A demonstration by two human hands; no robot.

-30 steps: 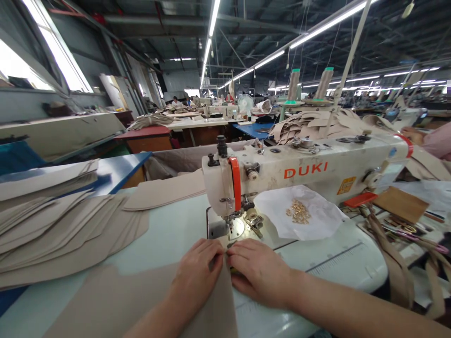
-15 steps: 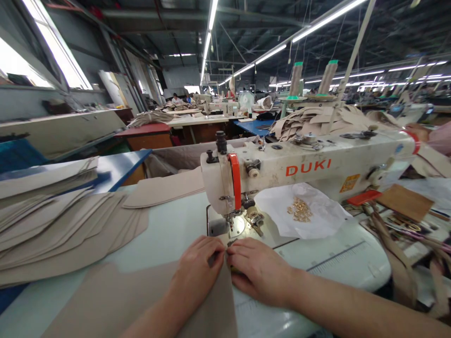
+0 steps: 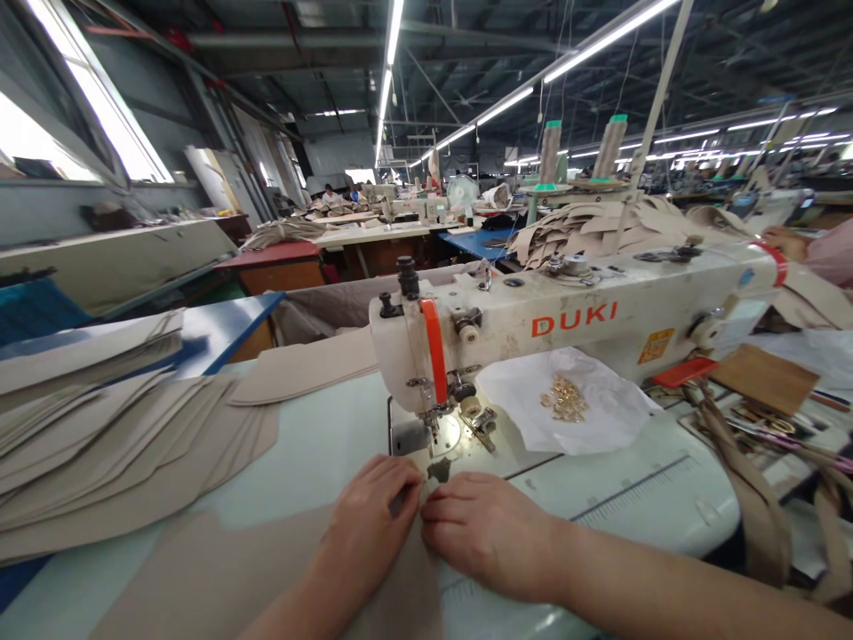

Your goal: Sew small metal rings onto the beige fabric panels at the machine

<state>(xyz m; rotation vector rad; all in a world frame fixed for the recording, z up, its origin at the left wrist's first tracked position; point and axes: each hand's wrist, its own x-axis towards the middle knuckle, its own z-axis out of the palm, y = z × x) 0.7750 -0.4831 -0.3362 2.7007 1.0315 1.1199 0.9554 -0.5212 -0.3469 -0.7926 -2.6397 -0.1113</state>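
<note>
A large beige fabric panel [image 3: 219, 560] lies on the pale green sewing table [image 3: 326, 427], running under my left hand [image 3: 370, 524]. The fingers of that hand are closed on the panel's right edge, just in front of the needle area. Close beside it, my right hand [image 3: 490, 529] has its fingers curled in at the same edge; its fingertips are partly hidden. Between the hands and the presser foot [image 3: 436, 427] of the white sewing machine [image 3: 573, 311], a small piece of the edge shows over the metal plate.
Stacked beige panels [image 3: 133, 444] lie to the left. Small gold metal pieces [image 3: 564, 398] rest on white paper [image 3: 600, 431] under the machine arm. At right are a brown board [image 3: 766, 378], straps [image 3: 753, 484] and tools. Another person's pink sleeve [image 3: 833, 265] shows behind.
Both hands have drawn slightly back from the needle, and more of the metal plate shows before them. The fingers stay at the panel's edge. The view has shifted a little.
</note>
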